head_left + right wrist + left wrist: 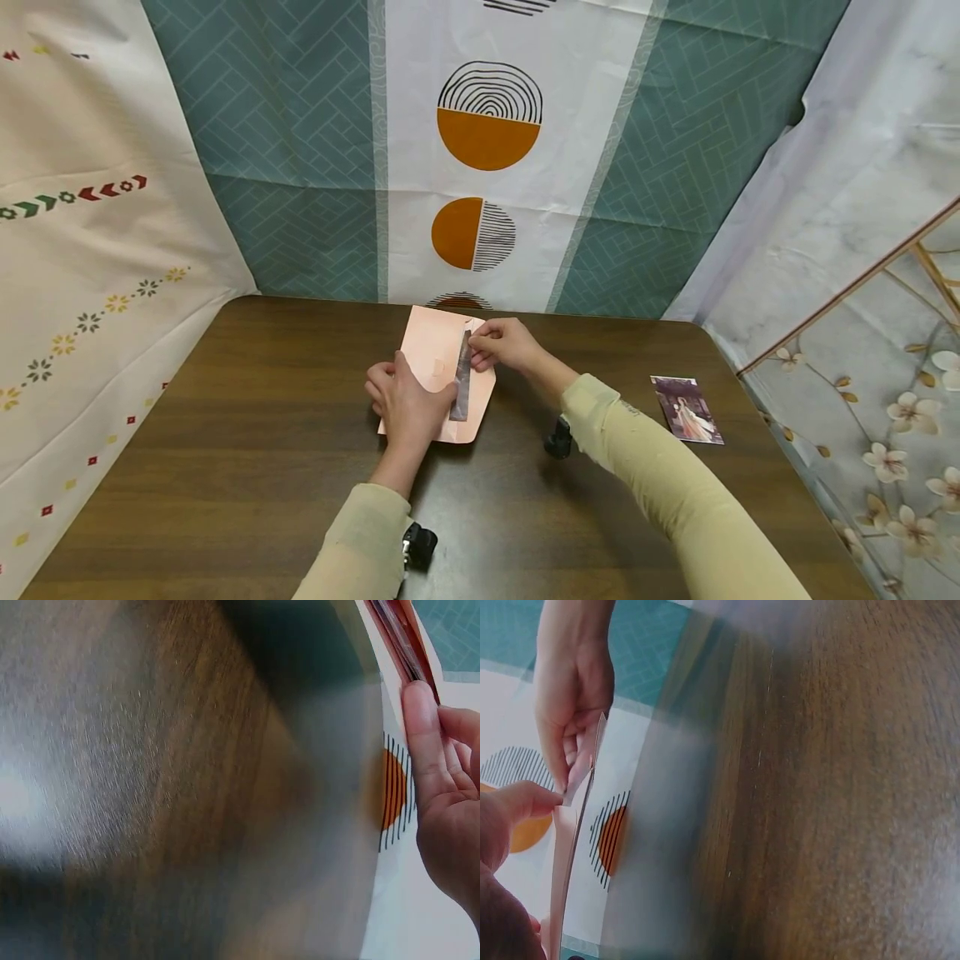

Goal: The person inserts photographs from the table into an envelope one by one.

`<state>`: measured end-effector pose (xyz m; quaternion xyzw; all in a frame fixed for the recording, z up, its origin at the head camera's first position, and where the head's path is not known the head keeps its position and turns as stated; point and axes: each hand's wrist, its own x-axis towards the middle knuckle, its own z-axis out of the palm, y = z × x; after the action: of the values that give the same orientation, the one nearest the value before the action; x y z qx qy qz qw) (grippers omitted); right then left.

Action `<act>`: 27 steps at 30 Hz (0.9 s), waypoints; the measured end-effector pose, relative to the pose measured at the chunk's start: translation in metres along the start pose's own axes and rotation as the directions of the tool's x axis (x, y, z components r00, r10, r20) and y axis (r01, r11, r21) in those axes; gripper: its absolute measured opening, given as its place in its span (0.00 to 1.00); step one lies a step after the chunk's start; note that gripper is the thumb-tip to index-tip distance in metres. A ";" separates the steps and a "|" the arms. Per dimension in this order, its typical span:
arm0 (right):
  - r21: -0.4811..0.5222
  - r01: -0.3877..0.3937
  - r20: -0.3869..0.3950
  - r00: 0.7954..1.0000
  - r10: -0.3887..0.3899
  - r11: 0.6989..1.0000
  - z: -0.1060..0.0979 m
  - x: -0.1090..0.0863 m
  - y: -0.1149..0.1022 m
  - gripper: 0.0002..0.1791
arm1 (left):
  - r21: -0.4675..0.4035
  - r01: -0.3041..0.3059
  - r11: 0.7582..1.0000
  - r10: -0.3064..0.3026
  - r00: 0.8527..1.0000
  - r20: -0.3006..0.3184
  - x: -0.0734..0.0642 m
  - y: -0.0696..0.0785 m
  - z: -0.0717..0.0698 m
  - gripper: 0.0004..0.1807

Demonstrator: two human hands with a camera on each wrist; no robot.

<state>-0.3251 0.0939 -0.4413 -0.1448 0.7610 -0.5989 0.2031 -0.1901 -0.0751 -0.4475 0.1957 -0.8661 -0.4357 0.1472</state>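
A pale pink envelope (429,342) is held up over the table's far part, its flap toward the right. From its opening shows a narrow dark strip of a glossy photo card (462,387); the rest is hidden inside. My left hand (408,406) grips the envelope from the left, thumb across its front near the strip. My right hand (512,343) pinches the card's edge near the strip's upper end. In the left wrist view the envelope (564,855) appears nearly edge-on. The right wrist view has the right hand's thumb (421,712) against the card's edge.
A printed photo (687,410) of a figure in a pale dress lies on the right side of the brown wooden table (262,467). Patterned cloths (300,167) hang behind and on both sides. Dark wrist cameras (420,546) sit below the sleeves.
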 end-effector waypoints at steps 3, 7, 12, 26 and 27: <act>-0.041 -0.005 0.032 0.999 0.006 0.999 0.000 -0.001 -0.002 0.07 | 0.004 0.002 1.000 -0.002 1.000 0.006 0.000 0.001 0.000 0.54; -0.056 -0.023 0.069 0.997 0.027 0.998 -0.002 -0.001 -0.003 0.06 | 0.000 0.011 1.000 -0.011 1.000 0.013 0.000 0.001 -0.001 0.54; -0.035 -0.026 0.047 0.998 0.028 0.999 -0.002 0.002 -0.002 0.06 | -0.008 -0.013 1.000 0.013 1.000 -0.004 -0.001 0.002 0.000 0.54; 0.040 -0.033 -0.022 0.999 0.034 0.999 0.007 0.007 -0.004 0.08 | -0.021 0.006 1.000 -0.006 1.000 -0.003 0.001 0.004 -0.003 0.57; 0.049 -0.035 -0.027 0.999 0.036 0.998 0.007 0.007 -0.004 0.08 | -0.018 0.007 1.000 -0.007 1.000 -0.002 0.001 0.003 -0.004 0.57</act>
<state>-0.3278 0.0838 -0.4397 -0.1180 0.7513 -0.6155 0.2067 -0.1904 -0.0763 -0.4426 0.1978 -0.8613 -0.4439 0.1481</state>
